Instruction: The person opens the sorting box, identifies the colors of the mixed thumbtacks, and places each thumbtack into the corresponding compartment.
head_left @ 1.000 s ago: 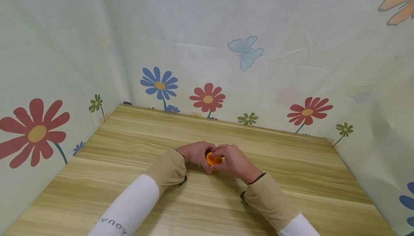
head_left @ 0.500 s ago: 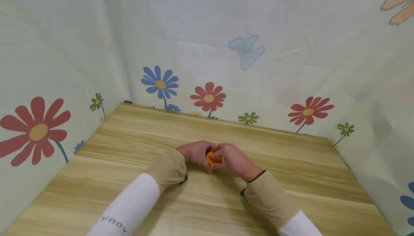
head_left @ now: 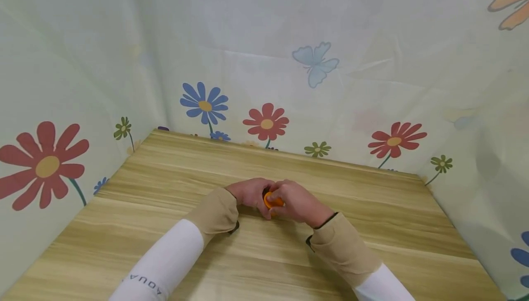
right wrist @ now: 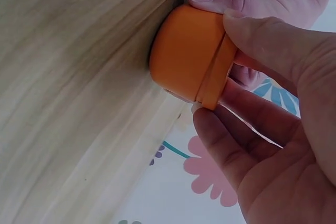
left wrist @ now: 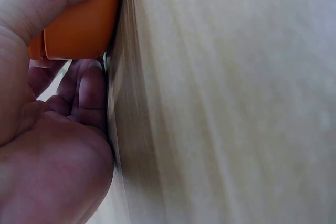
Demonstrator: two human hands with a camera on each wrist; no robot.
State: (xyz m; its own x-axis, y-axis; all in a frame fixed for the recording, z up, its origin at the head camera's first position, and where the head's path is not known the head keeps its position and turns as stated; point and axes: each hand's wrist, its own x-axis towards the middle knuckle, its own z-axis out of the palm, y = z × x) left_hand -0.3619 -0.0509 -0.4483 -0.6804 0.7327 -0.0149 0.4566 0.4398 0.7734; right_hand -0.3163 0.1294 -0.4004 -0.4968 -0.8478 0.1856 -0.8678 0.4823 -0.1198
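Observation:
A small round orange container (right wrist: pixel 184 51) stands on the wooden table at its middle. Its orange lid (right wrist: pixel 219 72) sits on top a little askew, with a thin wedge-shaped gap along the seam. My left hand (head_left: pixel 253 194) grips the container's body from the left, low against the tabletop; the left wrist view shows its thumb across the orange wall (left wrist: pixel 84 30). From the right, my right hand (head_left: pixel 299 203) pinches the lid's rim between thumb and fingers. The two hands cover much of the container in the head view, and its inside is hidden.
The wood-grain table (head_left: pixel 186 158) spreads out on every side of the hands. A pale curtain (head_left: pixel 256 53) printed with flowers and butterflies hangs behind it and along both sides.
My right hand has shifted slightly over the lid and covers a bit more of it. The left hand keeps its grip on the container in the same place.

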